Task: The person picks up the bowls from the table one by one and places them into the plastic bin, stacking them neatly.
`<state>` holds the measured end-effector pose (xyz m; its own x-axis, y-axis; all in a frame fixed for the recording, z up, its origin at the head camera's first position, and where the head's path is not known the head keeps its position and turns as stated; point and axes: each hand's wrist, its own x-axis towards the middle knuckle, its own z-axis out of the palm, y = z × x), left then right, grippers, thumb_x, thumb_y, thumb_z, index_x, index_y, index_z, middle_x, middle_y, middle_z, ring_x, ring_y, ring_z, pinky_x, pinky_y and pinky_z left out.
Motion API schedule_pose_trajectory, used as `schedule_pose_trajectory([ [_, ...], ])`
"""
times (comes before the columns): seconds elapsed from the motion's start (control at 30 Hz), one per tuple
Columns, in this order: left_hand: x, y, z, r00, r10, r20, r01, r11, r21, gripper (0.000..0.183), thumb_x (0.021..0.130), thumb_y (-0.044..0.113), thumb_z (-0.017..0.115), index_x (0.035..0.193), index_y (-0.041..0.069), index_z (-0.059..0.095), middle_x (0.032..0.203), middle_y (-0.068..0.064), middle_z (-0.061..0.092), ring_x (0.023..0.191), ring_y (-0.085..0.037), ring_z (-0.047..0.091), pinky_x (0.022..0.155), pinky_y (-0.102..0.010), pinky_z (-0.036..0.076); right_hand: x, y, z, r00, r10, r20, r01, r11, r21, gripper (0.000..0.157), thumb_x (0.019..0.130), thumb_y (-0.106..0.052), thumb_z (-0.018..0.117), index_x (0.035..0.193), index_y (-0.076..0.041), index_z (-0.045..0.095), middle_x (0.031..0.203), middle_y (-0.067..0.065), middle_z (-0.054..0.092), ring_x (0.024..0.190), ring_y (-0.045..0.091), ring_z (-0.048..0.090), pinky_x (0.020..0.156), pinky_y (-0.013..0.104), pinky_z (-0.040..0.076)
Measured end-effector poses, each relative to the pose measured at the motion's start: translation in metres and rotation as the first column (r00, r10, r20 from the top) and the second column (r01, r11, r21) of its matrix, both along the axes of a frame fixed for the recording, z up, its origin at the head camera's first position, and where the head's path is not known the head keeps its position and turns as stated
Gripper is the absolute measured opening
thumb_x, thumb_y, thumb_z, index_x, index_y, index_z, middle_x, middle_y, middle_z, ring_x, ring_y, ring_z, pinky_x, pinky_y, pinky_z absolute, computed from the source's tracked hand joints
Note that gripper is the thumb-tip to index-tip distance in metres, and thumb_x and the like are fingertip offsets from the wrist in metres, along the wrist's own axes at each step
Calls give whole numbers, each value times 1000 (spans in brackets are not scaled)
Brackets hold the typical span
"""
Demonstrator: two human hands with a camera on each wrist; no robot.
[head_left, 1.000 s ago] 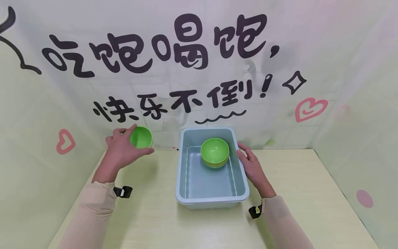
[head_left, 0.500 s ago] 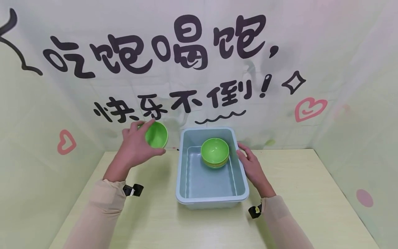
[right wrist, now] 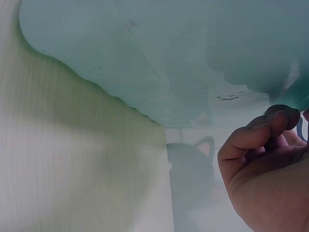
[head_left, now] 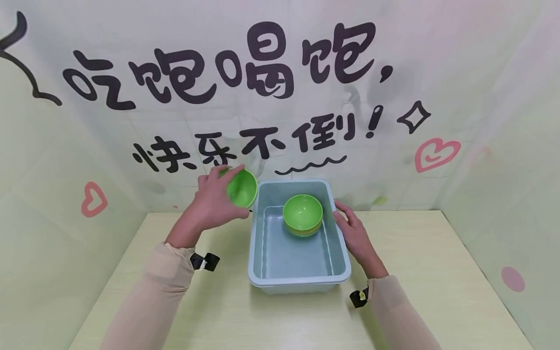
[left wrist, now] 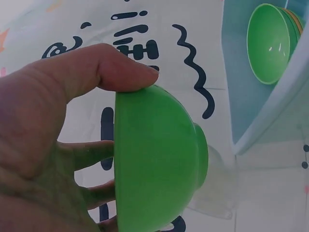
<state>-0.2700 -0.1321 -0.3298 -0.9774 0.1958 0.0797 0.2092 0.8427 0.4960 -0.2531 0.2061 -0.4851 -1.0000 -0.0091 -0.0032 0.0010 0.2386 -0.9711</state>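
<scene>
My left hand point(head_left: 214, 201) holds a small green bowl point(head_left: 243, 188) up in the air, just left of a light blue plastic basin point(head_left: 297, 262). The left wrist view shows the thumb on one side of the rim of this bowl point(left wrist: 154, 159), other fingers lower along it, and the foot facing away from the palm. Inside the basin, toward its back right, sits a stack of green bowls point(head_left: 303, 213), upright and nested. At the basin's right side my right hand point(head_left: 356, 236) grips the rim, its fingers point(right wrist: 248, 137) curled under the edge in the right wrist view.
The basin stands on a pale wooden table point(head_left: 420, 262), close to the back wall. A white backdrop point(head_left: 245, 112) with large dark lettering rises behind it, and pale panels point(head_left: 516, 194) enclose both sides. Black straps point(head_left: 205, 262) sit at both wrists.
My left hand has carried the green bowl rightward and slightly up, from over the table's left side to beside the basin's left rim. The right hand, basin and stack stay in place.
</scene>
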Motion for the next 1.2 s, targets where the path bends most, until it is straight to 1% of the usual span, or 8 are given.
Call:
schedule_pose_trajectory([
  [0.13, 0, 12, 2, 1000, -21, 12, 21, 999, 30, 107, 63, 26, 81, 160, 29, 34, 165, -14, 22, 138, -46, 24, 97, -62, 40, 0, 1, 0, 1000, 2, -4, -2, 1000, 1, 53, 107, -44, 46, 156, -25, 41, 142, 21, 57, 108, 37, 68, 82, 38, 60],
  [0.3, -1, 27, 5, 999, -48, 16, 47, 997, 54, 108, 62, 28, 82, 159, 31, 34, 165, -12, 22, 137, -44, 26, 96, -59, 42, 1, 2, 0, 1000, -10, 1, 10, 1000, 2, 52, 107, -44, 45, 156, -25, 41, 141, 22, 58, 106, 37, 69, 83, 43, 60],
  [0.5, -3, 37, 3, 997, -70, 19, 69, 997, 42, 111, 61, 27, 83, 159, 34, 34, 166, -9, 21, 139, -42, 24, 98, -59, 39, -1, 1, -2, 1000, -11, 17, 11, 1000, 12, 53, 108, -42, 45, 157, -24, 39, 144, 22, 56, 110, 39, 67, 87, 46, 60],
  [0.63, -5, 44, 2, 996, -83, 23, 82, 995, 51, 110, 61, 26, 83, 159, 34, 33, 166, -9, 21, 138, -41, 25, 97, -57, 40, -1, 2, -3, 1000, -13, 18, 12, 1000, 21, 52, 108, -43, 45, 156, -24, 40, 143, 22, 56, 109, 39, 67, 85, 44, 60],
  [0.8, -5, 56, 4, 995, -92, 34, 89, 991, 99, 111, 61, 28, 85, 159, 36, 33, 167, -7, 19, 139, -39, 24, 98, -55, 41, -1, 1, -1, 1000, -11, -4, 11, 1000, 28, 52, 107, -46, 45, 154, -25, 43, 139, 22, 59, 106, 38, 69, 81, 37, 60],
  [0.97, -6, 69, 3, 992, -121, 27, 117, 984, 134, 111, 61, 28, 86, 158, 39, 34, 166, -4, 20, 140, -37, 24, 97, -53, 43, -3, 1, -1, 1000, -18, -16, 18, 999, 29, 52, 107, -46, 45, 154, -24, 43, 139, 23, 59, 106, 39, 69, 82, 42, 60],
  [1.07, -6, 78, 2, 994, -109, 22, 105, 985, 138, 110, 61, 30, 87, 158, 39, 35, 165, -4, 22, 138, -36, 26, 98, -54, 41, -3, 2, -2, 1000, -18, -11, 18, 1000, 23, 52, 107, -45, 45, 155, -24, 42, 139, 24, 59, 107, 40, 69, 83, 44, 60],
  [1.2, -6, 89, -1, 997, -81, 17, 78, 988, 137, 109, 62, 31, 88, 158, 38, 35, 164, -4, 22, 136, -36, 27, 99, -54, 37, -2, 2, -2, 1000, -10, -5, 11, 1000, 13, 53, 107, -45, 45, 155, -23, 42, 136, 25, 60, 105, 40, 69, 82, 41, 60],
])
